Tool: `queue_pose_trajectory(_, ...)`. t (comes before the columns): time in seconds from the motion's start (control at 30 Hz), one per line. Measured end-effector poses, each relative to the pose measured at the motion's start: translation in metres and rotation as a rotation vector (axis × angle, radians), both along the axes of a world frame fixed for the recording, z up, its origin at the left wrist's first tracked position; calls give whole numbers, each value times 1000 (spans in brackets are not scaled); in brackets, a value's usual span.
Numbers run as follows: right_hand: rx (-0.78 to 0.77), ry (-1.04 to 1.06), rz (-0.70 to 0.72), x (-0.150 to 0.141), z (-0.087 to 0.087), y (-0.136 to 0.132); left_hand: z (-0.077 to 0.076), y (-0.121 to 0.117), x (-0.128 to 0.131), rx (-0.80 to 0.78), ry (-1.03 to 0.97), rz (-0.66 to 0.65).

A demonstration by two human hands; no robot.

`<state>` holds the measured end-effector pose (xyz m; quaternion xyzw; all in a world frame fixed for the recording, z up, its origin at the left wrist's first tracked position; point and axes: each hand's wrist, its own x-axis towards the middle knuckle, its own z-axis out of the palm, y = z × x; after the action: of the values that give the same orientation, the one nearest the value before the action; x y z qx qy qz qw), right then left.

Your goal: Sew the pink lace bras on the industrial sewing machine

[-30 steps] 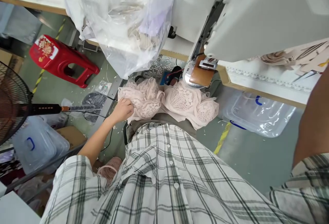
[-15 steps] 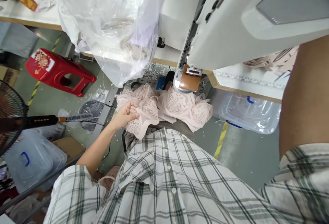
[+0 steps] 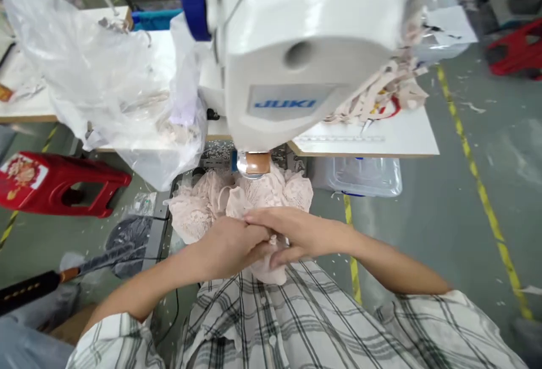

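Pale pink lace bras [image 3: 195, 211] lie bunched on the lap, below the head of a white JUKI sewing machine [image 3: 292, 58]. Just in front of the body, my left hand [image 3: 232, 244] is closed on part of a lace bra [image 3: 271, 270]. Across from it my right hand [image 3: 305, 233] meets the left and grips the same piece, thumb underneath and fingers over the top. The fabric between the hands is partly hidden by the fingers. The machine's rounded metal end with a brown plate [image 3: 257, 163] sits right above the bras.
A clear plastic bag [image 3: 127, 98] with fabric hangs over the table edge at left. Cut pink strips and scissors [image 3: 367, 125] lie on the right table. A red stool [image 3: 63, 182], a fan pole [image 3: 38, 292] and a lidded plastic box [image 3: 364, 176] stand around.
The view has swung right. My right hand has come down from beside the machine to join my left at the lap, and both now grip part of a bra close to the body.
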<state>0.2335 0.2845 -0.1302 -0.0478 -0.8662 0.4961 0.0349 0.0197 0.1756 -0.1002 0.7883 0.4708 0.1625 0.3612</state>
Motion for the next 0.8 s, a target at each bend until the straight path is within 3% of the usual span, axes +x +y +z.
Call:
queue_pose_trajectory(0.07, 11, 14, -54, 4, 0, 5, 8, 15, 4, 142, 90, -33)
queue_pose_trajectory(0.13, 59, 63, -132, 8, 2, 14, 14, 33, -1, 183, 145, -14)
queue_pose_trajectory(0.27, 177, 170, -296, 6, 8, 36, 28, 65, -21, 160, 156, 92)
queue_pose_trajectory(0.37, 126, 91, -445, -5, 14, 52, 32, 84, -36, 74, 151, 276)
queue_pose_trajectory(0.47, 16, -71, -537, -17, 20, 69, 28, 99, -44, -29, 148, 409)
queue_pose_trajectory(0.57, -57, -158, -556, -23, 24, 83, 20, 112, -48, -8, 125, 472)
queue_pose_trajectory(0.8, -107, -130, -569, -23, 15, 102, 3, 131, -55, 104, -85, 423)
